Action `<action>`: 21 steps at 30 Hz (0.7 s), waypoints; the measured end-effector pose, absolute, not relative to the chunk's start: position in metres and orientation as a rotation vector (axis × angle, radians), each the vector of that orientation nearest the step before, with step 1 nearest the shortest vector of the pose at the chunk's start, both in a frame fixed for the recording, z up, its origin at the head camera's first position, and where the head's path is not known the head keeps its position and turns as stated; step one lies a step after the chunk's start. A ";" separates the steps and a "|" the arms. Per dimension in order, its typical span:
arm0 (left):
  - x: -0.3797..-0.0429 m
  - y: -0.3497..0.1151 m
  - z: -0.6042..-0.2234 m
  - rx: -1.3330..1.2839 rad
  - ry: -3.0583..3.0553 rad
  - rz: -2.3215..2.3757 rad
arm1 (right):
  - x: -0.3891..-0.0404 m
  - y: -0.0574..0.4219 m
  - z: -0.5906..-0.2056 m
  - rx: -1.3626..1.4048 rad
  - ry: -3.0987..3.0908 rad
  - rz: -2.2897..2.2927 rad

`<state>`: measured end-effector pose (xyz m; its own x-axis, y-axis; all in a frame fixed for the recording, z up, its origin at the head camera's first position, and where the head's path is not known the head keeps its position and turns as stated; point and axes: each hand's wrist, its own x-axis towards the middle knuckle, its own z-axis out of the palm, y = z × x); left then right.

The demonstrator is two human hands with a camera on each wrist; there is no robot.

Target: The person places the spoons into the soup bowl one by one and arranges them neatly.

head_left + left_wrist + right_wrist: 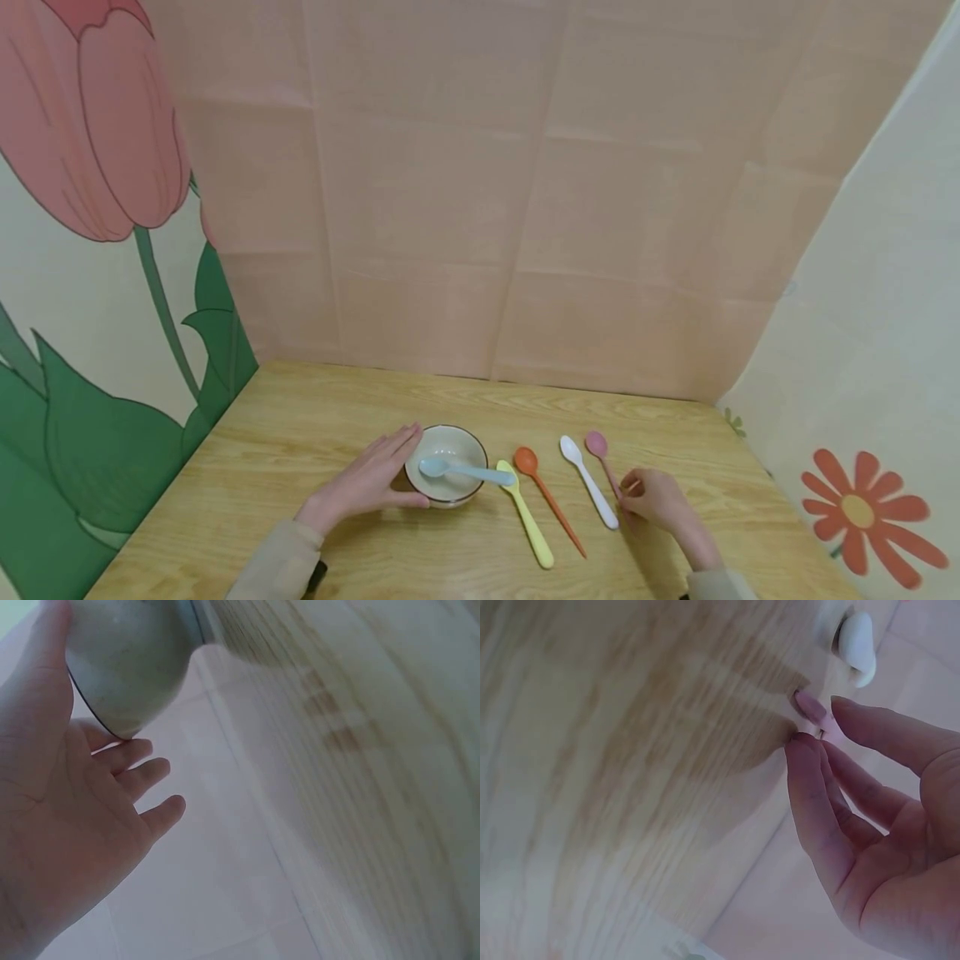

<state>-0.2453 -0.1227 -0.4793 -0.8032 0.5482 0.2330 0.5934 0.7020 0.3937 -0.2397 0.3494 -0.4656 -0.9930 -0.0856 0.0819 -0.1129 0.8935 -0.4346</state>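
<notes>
A white bowl (448,500) with a dark rim stands on the table, and my left hand (375,479) holds its left side, thumb toward the front and fingers along the far rim. Across the bowl lies a light blue spoon (468,472), its handle over the right rim. My right hand (652,497) is at the handle of a pink spoon (597,444), with thumb and fingertips around the handle end. In the right wrist view, the pink handle (810,707) shows between thumb and fingers, low at the tabletop.
Between the bowl and the pink spoon lie a yellow spoon (530,525), an orange spoon (551,500) and a white spoon (590,483), bowl ends away from me. The wooden table (360,400) meets a pink cloth backdrop (435,192) behind; flower-printed cloths hang at both sides.
</notes>
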 end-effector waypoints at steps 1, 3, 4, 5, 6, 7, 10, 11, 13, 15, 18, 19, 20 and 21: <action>-0.245 -0.123 -0.479 -0.944 -2.808 -0.700 | -0.240 0.349 -0.466 0.148 -2.998 0.697; -0.246 -0.123 -0.480 -0.944 -2.812 -0.698 | -0.240 0.349 -0.467 0.139 -2.999 0.696; -0.246 -0.123 -0.480 -0.944 -2.812 -0.699 | -0.241 0.349 -0.468 0.137 -2.999 0.692; -0.246 -0.123 -0.480 -0.943 -2.811 -0.701 | -0.241 0.348 -0.469 0.136 -2.998 0.690; -0.246 -0.123 -0.480 -0.943 -2.809 -0.703 | -0.241 0.348 -0.469 0.128 -2.999 0.687; -0.246 -0.123 -0.480 -0.943 -2.807 -0.707 | -0.241 0.348 -0.469 0.120 -2.999 0.683; -0.245 -0.123 -0.479 -0.944 -2.805 -0.710 | -0.241 0.347 -0.470 0.101 -3.003 0.684; -0.245 -0.123 -0.479 -0.944 -2.806 -0.709 | -0.241 0.346 -0.470 0.092 -3.004 0.695; -0.245 -0.123 -0.479 -0.944 -2.810 -0.711 | -0.241 0.345 -0.469 0.070 -3.007 0.721; -0.245 -0.123 -0.478 -0.944 -2.815 -0.710 | -0.241 0.344 -0.469 0.050 -3.006 0.746; -0.245 -0.123 -0.479 -0.945 -2.816 -0.711 | -0.241 0.343 -0.470 0.027 -3.006 0.774; -0.246 -0.122 -0.479 -0.944 -2.816 -0.712 | -0.241 0.343 -0.470 0.019 -3.008 0.775; -0.246 -0.122 -0.479 -0.944 -2.817 -0.710 | -0.241 0.343 -0.470 0.015 -3.009 0.776; -0.246 -0.122 -0.479 -0.944 -2.817 -0.709 | -0.241 0.343 -0.470 0.009 -3.010 0.777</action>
